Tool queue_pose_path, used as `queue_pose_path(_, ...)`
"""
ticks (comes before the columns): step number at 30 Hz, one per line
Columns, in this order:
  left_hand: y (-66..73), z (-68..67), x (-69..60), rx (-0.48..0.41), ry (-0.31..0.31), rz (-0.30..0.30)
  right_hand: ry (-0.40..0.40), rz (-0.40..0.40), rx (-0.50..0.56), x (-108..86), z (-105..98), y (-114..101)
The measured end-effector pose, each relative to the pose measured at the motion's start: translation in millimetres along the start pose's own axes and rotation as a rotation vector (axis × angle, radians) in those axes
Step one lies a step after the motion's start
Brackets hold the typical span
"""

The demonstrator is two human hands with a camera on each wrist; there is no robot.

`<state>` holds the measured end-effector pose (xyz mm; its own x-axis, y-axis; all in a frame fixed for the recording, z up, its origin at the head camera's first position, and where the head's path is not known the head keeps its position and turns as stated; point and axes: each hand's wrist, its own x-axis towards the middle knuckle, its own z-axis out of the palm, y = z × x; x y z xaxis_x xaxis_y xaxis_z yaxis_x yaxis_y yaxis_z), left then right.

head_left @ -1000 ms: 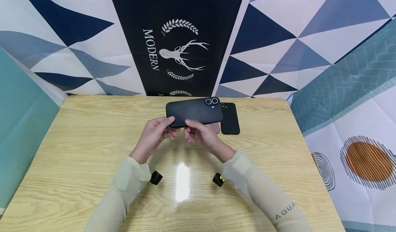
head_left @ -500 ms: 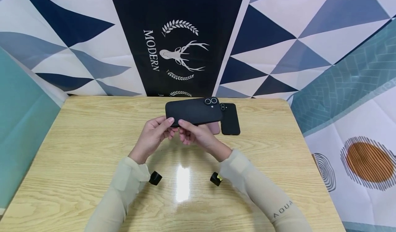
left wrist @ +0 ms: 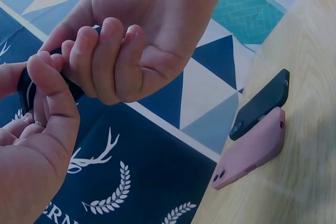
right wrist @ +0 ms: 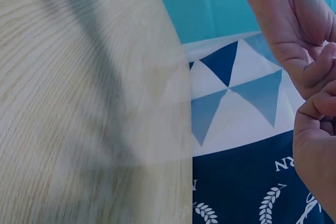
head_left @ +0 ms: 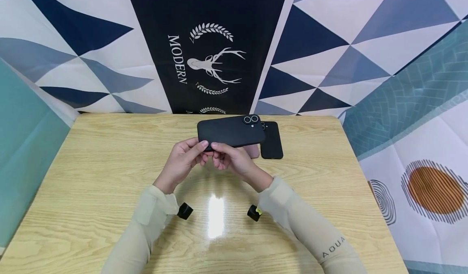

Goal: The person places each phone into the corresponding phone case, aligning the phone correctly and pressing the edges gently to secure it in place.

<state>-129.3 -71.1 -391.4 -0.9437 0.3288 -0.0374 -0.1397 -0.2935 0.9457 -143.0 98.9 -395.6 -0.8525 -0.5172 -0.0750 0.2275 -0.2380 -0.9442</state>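
A black phone (head_left: 230, 131) is held up above the far part of the table, its back and two-lens camera facing the head camera. My left hand (head_left: 181, 158) pinches its lower left corner, thumb on the back. My right hand (head_left: 237, 160) pinches the lower edge beside it, the two thumb tips close together. In the left wrist view, the left hand (left wrist: 37, 145) and right hand (left wrist: 142, 40) meet around the phone's dark end (left wrist: 26, 90), fingers curled. The right wrist view shows the right hand (right wrist: 317, 150) and left hand (right wrist: 289, 30); the phone is hidden there.
Behind the held phone, a second black phone (head_left: 272, 142) lies on the wooden table (head_left: 109, 164). Beside it is a pink phone (left wrist: 252, 150), partly covered in the head view. A patterned cloth (head_left: 310, 42) hangs at the table's far edge. Small black wrist devices (head_left: 185, 211) sit below the sleeves.
My right hand has slid left along the phone's lower edge, bringing its thumb near the left thumb. The phone has stayed nearly in place, and more of the pink phone shows.
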Motion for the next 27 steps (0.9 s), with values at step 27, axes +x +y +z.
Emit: queue_pose_path(27,-9.3,0.3,-0.1,-0.037,0.099,0.035,0.271,-0.203,0.222,-0.9,-5,-9)
